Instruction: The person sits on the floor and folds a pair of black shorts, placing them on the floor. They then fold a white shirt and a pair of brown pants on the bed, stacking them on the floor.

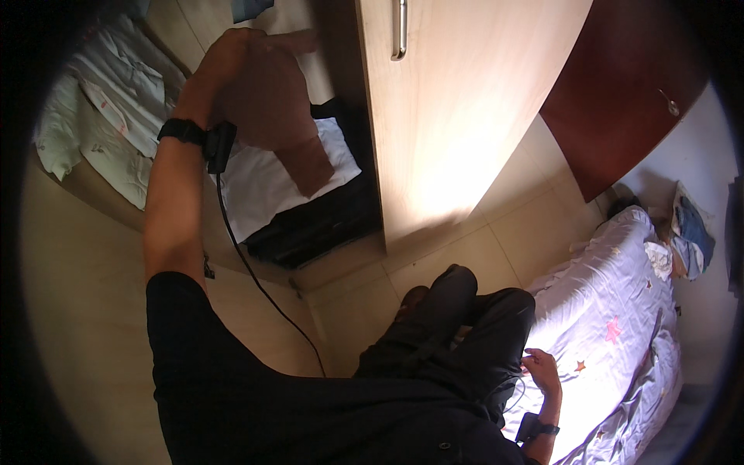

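Observation:
My left hand reaches up into a wardrobe, closed on the upper edge of a brown garment. This garment hangs down, and its lower end lies over a folded white cloth. Beneath the white cloth is a pile of black clothes on the wardrobe's bottom. My right hand is low at the right, beside my thigh and above the bed. Its fingers are loosely bent and a little apart, with nothing seen in them.
An open wooden wardrobe door with a metal handle stands right of the clothes. White and pale green bedding lies on the left shelf. On the right are a bed with a star-patterned lilac sheet and a dark red door. A black cable hangs from my left wrist.

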Motion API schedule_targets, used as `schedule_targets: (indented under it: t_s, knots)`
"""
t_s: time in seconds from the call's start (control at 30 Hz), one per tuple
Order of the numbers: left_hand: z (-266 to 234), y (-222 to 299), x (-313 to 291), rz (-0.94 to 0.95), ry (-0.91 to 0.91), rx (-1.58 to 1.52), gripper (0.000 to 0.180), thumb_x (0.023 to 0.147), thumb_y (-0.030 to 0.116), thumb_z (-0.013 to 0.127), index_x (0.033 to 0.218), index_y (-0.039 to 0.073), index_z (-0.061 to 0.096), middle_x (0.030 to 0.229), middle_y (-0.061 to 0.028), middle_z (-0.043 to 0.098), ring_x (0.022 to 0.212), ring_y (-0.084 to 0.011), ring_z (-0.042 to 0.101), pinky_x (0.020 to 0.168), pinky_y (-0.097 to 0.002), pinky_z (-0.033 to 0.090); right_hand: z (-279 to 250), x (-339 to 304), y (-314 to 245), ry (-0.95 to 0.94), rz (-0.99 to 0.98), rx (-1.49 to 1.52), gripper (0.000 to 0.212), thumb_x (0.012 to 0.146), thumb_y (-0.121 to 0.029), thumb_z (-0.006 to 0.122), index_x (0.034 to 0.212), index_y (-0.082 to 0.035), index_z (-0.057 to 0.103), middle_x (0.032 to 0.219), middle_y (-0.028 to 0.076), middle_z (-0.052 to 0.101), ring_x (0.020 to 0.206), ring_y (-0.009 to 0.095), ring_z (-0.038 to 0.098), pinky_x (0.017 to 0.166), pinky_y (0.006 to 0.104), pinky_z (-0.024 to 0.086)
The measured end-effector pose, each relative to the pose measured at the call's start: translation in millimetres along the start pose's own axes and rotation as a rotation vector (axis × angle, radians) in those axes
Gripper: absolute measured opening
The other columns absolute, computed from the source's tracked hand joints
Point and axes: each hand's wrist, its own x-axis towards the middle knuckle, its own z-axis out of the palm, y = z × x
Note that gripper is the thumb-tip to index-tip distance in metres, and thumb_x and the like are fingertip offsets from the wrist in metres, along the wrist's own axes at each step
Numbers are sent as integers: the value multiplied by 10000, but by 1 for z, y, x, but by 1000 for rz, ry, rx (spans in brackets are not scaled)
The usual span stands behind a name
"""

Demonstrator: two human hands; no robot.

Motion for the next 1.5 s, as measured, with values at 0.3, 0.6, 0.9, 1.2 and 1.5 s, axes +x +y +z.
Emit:
schedule_targets:
  t_s: [0.3, 0.6, 0.9, 1.2, 1.5]
  knots:
    - [-79, 78, -25, 99, -210, -326, 404, 1011, 352, 677, 1199, -2, 731, 1108, -113, 763, 1018, -206, 698, 925, -340, 529, 13, 27, -83, -104, -110, -20, 418, 937, -204, 707, 1228, 93, 660, 881, 147, 747, 754, 170, 706, 701, 295, 552]
    - [-201, 204, -41, 135, -301, -228, 278, 951, 196, 752, 1131, -16, 740, 1011, -72, 739, 944, -140, 631, 867, -317, 514, 78, 65, -215, -377, -471, -48, 585, 921, -153, 782, 1447, -44, 549, 1306, 195, 664, 1185, 272, 667, 1015, 353, 530]
    - [-210, 262, -29, 217, -153, -419, 462, 939, 327, 748, 1199, -53, 713, 1066, -100, 744, 1012, -192, 664, 929, -338, 518, 178, 76, -237, -592, -901, 56, 968, 798, -271, 889, 1595, -84, 374, 1538, 189, 488, 1365, 314, 524, 1155, 414, 415]
    - [-183, 338, -35, 215, -137, -412, 456, 950, 326, 678, 1203, -51, 726, 1098, -163, 755, 1043, -274, 695, 966, -356, 526, 183, 64, -201, -698, -569, 127, 317, 960, -247, 724, 1095, 39, 738, 978, 88, 773, 923, 156, 695, 831, 323, 534]
    - [-120, 372, -41, 300, -398, -756, 440, 919, 279, 667, 1244, -10, 734, 1158, -184, 757, 1124, -307, 683, 1072, -375, 459, 93, -6, -223, -830, -354, 531, 253, 957, -167, 724, 1107, 33, 763, 1014, 29, 766, 960, 85, 675, 862, 242, 522]
